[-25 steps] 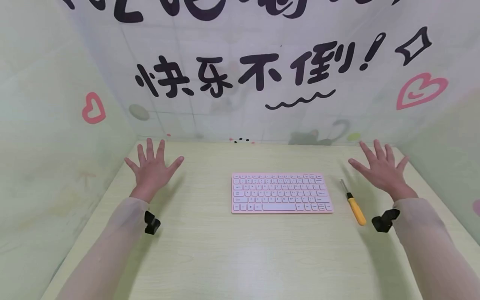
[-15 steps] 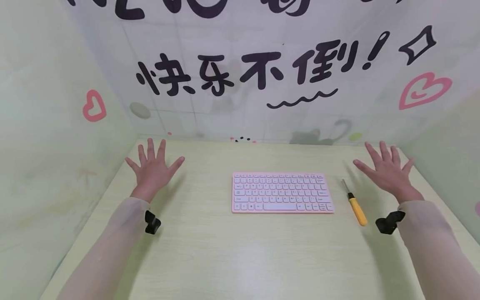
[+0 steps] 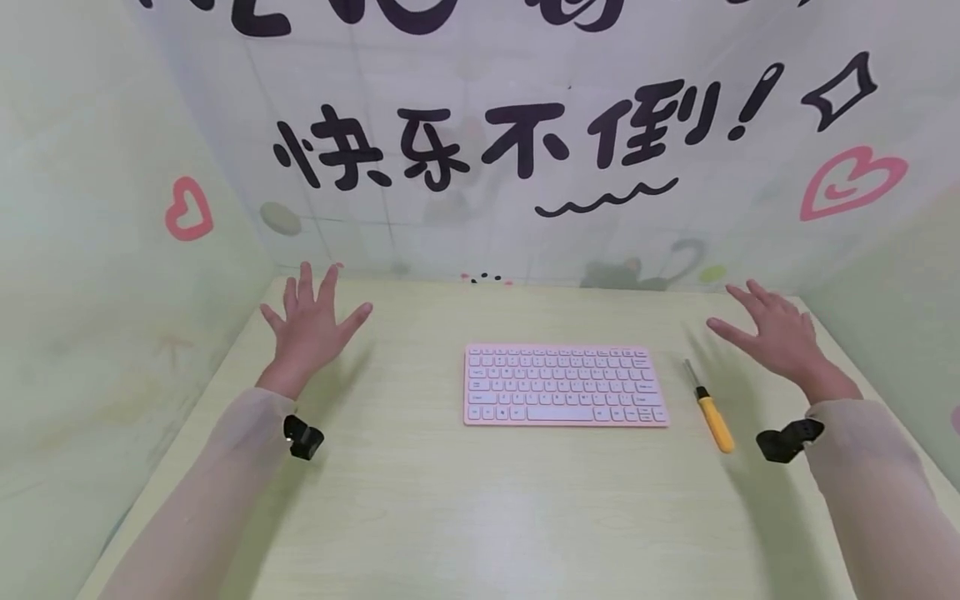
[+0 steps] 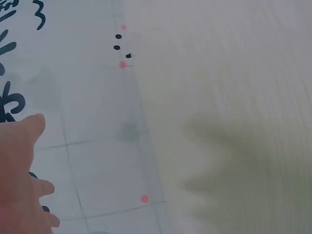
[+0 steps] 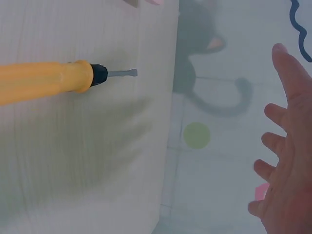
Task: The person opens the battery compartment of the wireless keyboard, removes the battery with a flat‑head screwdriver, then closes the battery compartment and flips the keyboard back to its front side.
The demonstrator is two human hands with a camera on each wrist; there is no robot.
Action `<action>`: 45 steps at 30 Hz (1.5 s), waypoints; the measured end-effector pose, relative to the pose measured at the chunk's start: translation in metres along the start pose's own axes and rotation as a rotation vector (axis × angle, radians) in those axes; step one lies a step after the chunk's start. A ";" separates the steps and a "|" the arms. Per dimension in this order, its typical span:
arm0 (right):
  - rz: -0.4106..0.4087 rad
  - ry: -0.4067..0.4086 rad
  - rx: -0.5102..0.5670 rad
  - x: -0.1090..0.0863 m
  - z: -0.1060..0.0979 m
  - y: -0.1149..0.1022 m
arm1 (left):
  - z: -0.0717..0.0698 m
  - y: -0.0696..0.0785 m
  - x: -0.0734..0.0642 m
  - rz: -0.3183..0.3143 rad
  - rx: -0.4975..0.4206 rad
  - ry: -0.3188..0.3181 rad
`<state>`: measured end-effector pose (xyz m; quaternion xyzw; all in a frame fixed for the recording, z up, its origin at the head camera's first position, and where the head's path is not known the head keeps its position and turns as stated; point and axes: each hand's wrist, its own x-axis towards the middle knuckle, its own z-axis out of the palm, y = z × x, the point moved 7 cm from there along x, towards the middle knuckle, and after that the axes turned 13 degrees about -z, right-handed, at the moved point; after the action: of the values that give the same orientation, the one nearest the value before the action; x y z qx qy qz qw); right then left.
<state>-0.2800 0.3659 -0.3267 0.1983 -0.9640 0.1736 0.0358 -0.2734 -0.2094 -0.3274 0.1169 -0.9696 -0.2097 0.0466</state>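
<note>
A pink keyboard (image 3: pixel 566 386) with white keys lies on the pale wooden table. Right of it rests a screwdriver (image 3: pixel 714 422) with a yellow handle, its metal tip pointing toward the back wall; the right wrist view shows this screwdriver (image 5: pixel 48 80) close up. My left hand (image 3: pixel 307 333) hovers over the left side of the table, fingers spread, holding nothing. On the other side, my right hand (image 3: pixel 783 337) is held above the table beyond the screwdriver, with fingers extended and nothing in it. Part of the left hand (image 4: pixel 17 170) shows at the edge of its wrist view.
A white printed sheet (image 3: pixel 480 225) with black lettering stands along the table's back edge. Pale side walls (image 3: pixel 90 292) close in the left and right. Both hands cast shadows on the table (image 3: pixel 480 508).
My right hand has shifted right and turned, its fingers drawing closer together. My left hand has tilted slightly, its fingertips rising in the head view. The keyboard and screwdriver stay on the table.
</note>
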 end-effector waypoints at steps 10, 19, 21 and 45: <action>-0.004 0.013 0.149 -0.001 0.004 -0.026 | 0.005 0.017 -0.006 -0.016 -0.514 -0.118; -0.011 0.013 0.196 -0.015 0.032 -0.038 | 0.051 0.021 -0.020 -0.101 -0.673 -0.299; -0.010 0.017 0.199 -0.017 0.037 -0.038 | 0.061 0.023 -0.024 -0.113 -0.701 -0.322; 0.045 -0.091 0.287 -0.022 0.083 -0.048 | 0.139 0.061 -0.057 -0.200 -0.651 -0.527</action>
<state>-0.2411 0.3034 -0.3919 0.1873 -0.9342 0.3009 -0.0405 -0.2504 -0.0863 -0.4299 0.1318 -0.8154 -0.5311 -0.1889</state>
